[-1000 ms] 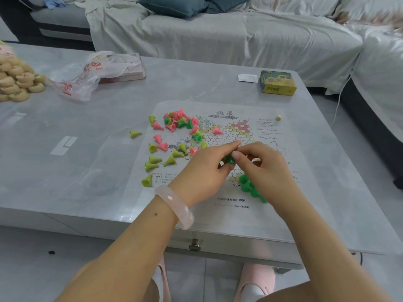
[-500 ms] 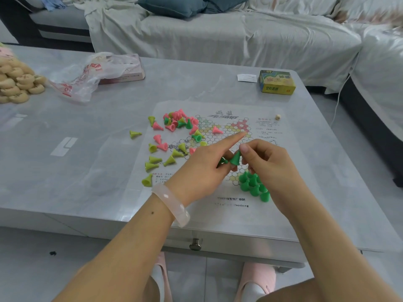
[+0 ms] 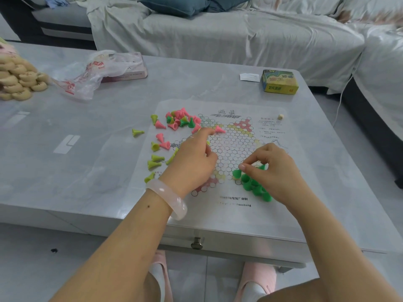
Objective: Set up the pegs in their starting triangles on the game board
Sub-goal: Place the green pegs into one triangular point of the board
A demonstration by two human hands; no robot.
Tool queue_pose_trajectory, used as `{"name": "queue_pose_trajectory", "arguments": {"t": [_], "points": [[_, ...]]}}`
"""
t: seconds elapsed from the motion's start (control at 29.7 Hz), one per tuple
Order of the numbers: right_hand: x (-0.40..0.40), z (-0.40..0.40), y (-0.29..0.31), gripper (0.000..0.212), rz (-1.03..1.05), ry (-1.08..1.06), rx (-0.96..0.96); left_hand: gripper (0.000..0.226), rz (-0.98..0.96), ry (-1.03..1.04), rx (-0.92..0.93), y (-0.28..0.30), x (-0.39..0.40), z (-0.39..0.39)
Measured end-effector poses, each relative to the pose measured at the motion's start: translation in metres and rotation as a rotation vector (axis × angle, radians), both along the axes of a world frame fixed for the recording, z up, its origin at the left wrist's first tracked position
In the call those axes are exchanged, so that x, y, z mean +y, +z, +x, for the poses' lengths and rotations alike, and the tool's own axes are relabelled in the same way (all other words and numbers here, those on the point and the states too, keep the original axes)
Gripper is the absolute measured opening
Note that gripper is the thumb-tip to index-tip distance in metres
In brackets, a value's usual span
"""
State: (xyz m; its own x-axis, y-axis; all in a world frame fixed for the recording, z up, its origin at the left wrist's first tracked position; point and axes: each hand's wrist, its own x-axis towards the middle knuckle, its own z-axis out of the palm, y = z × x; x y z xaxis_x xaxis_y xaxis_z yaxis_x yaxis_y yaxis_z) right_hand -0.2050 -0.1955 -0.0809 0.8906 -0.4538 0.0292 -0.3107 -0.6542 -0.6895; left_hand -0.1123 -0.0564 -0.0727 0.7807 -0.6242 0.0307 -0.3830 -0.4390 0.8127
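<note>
The printed star board (image 3: 235, 140) lies on a paper sheet on the grey table. Several dark green pegs (image 3: 256, 188) stand bunched in its lower right triangle. My right hand (image 3: 274, 173) pinches one more dark green peg (image 3: 236, 173) at the left edge of that bunch. My left hand (image 3: 194, 160) is over the board's left side, index finger stretched out close to a lone pink peg (image 3: 219, 129), the other fingers curled; what they hold is hidden. Mixed loose pegs (image 3: 180, 120) are heaped at the upper left, and yellow-green pegs (image 3: 155, 160) lie to the left.
A yellow-green box (image 3: 280, 81) and a white slip (image 3: 249, 77) sit at the back right, a small die (image 3: 280, 116) on the sheet. A plastic bag (image 3: 93, 73) and round wooden pieces (image 3: 17, 81) lie far left. The table's front edge is near my wrists.
My right hand took a dark green peg from the left hand and carried it down to the green bunch. My left hand moved away up-left toward the loose pegs.
</note>
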Motion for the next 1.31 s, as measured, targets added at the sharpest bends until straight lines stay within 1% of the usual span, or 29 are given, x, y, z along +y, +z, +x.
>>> {"name": "queue_pose_trajectory", "arguments": {"t": [0.1,0.27,0.44,0.88,0.98,1.08,1.18,1.21,1.28,1.31], "points": [[-0.002,0.000,-0.002,0.009,-0.060,0.009,0.045,0.049,0.012,-0.001,-0.018,0.000,0.000,-0.002],[-0.001,0.001,-0.004,0.009,-0.091,0.037,0.100,0.048,0.025,0.020,-0.029,-0.001,0.001,0.000],[-0.002,0.001,-0.005,0.011,-0.107,0.041,0.112,0.048,0.028,0.022,-0.024,-0.001,0.000,-0.001],[-0.002,-0.002,-0.006,0.006,-0.172,0.098,0.108,0.048,0.024,0.017,0.011,0.001,0.001,0.000],[-0.003,-0.002,-0.006,0.006,-0.164,0.093,0.093,0.048,0.013,0.017,0.049,0.002,0.001,0.000],[-0.003,-0.002,-0.004,0.007,-0.150,0.075,0.005,0.046,0.000,0.015,0.111,0.004,0.001,-0.002],[0.004,-0.001,0.000,0.011,-0.079,0.123,-0.139,0.050,-0.012,-0.022,0.232,0.007,-0.002,-0.007],[0.007,0.000,0.001,0.016,-0.055,0.153,-0.171,0.052,-0.013,-0.048,0.275,0.008,-0.004,-0.010],[0.011,0.001,0.001,0.023,-0.038,0.195,-0.193,0.056,-0.030,-0.108,0.352,0.008,-0.007,-0.016],[0.013,0.002,0.002,0.022,-0.034,0.197,-0.192,0.057,-0.049,-0.133,0.384,0.008,-0.008,-0.018]]}}
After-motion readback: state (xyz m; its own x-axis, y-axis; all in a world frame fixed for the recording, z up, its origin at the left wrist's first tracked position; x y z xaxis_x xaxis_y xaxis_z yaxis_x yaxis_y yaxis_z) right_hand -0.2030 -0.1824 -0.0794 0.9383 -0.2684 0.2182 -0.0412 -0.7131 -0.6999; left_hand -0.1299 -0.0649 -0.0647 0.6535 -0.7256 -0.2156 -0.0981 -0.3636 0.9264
